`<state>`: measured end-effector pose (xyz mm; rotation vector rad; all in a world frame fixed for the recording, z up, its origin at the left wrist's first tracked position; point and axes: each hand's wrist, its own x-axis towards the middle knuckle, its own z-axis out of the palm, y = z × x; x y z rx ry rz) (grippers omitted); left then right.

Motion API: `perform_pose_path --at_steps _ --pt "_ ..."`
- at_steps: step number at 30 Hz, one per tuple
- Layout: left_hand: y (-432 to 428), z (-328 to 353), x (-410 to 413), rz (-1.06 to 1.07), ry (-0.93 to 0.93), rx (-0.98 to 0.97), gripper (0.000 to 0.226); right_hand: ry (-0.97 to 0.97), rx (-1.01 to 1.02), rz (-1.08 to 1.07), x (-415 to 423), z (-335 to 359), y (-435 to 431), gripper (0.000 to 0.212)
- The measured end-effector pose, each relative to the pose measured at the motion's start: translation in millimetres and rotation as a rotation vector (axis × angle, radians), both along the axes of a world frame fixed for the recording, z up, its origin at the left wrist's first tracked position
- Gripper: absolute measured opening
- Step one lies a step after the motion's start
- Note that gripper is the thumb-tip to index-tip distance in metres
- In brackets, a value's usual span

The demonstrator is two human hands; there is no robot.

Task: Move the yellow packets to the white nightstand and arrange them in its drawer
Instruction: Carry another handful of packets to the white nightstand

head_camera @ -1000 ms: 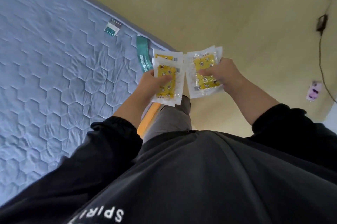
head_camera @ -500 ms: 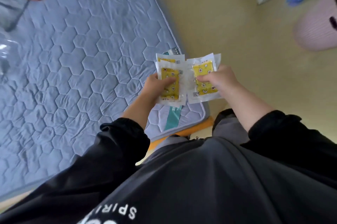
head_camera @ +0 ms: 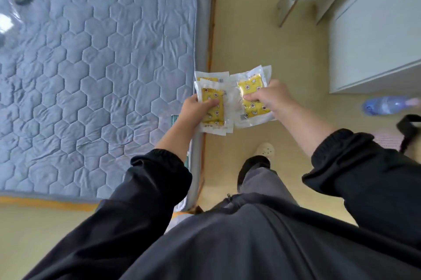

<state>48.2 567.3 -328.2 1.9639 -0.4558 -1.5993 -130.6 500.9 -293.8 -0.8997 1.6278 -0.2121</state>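
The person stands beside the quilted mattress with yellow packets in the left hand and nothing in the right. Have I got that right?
Not quite. The head view shows the right hand is not empty: it grips yellow packets too, just as the left hand does. The rest holds: the person stands beside the quilted mattress.

We are wearing a black jacket (head_camera: pixel 227 245) that is filling the bottom of the frame. A long seam (head_camera: pixel 287 229) is running down it. The left sleeve (head_camera: pixel 145 188) in the lower middle and the right sleeve (head_camera: pixel 364 165) at the right are ending in puffy, gathered cuffs. Our left hand (head_camera: pixel 198 111) and right hand (head_camera: pixel 271 97) are sticking out bare. We are wearing grey trousers (head_camera: pixel 262 184) and a cream shoe (head_camera: pixel 264 149) with little holes in the middle.
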Motion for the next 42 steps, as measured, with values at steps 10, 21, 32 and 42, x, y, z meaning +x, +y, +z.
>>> perform_pose_path --at_steps 10,21,32,42 --pt "-170 17 -52 -0.033 -0.012 -0.074 0.016 0.002 -0.007 -0.036 -57 0 -161 0.05" --pt "-414 26 17 -0.144 0.014 -0.115 0.021 0.038 -0.07 -0.158 8 10 -377 0.072" --pt "-657 52 67 -0.246 -0.003 -0.167 0.028 0.013 -0.117 -0.275 62 49 -609 0.064" --pt "-942 46 88 -0.19 -0.04 -0.189 0.031 -0.031 -0.104 -0.252 67 33 -888 0.064"
